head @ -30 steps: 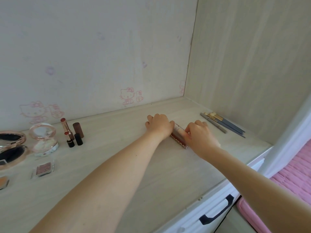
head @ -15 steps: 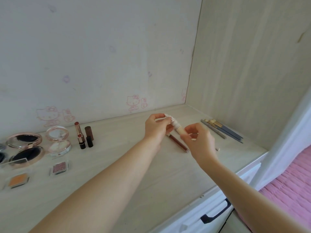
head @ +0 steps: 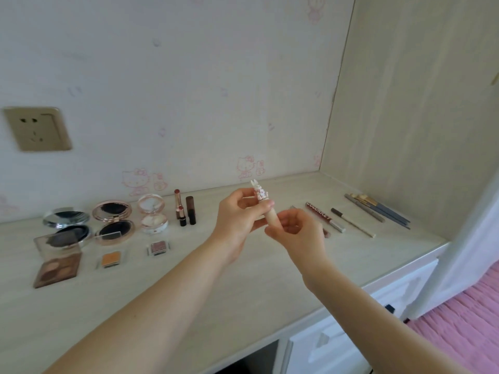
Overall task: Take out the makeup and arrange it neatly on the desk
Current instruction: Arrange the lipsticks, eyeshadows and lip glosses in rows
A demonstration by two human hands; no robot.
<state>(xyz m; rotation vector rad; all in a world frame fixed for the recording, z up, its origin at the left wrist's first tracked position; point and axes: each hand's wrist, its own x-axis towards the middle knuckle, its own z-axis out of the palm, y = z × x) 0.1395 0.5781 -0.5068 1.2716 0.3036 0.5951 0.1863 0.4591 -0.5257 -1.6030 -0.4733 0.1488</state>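
- The rabbit-topped tube [head: 266, 207] is held above the desk [head: 243, 287], left of the dark red lip tube [head: 318, 214].
- Left hand [head: 237, 220] pinches its upper part; right hand [head: 294, 230] grips its base.
- Risk: if it slips, it could roll into the standing lipsticks [head: 185, 207] further left.

You hold a cream lip-gloss tube [head: 270, 214] with a rabbit-shaped cap [head: 258, 190], tilted up-left above the counter [head: 243, 287], left hand [head: 237, 221] near the cap, right hand [head: 294, 230] at its base.
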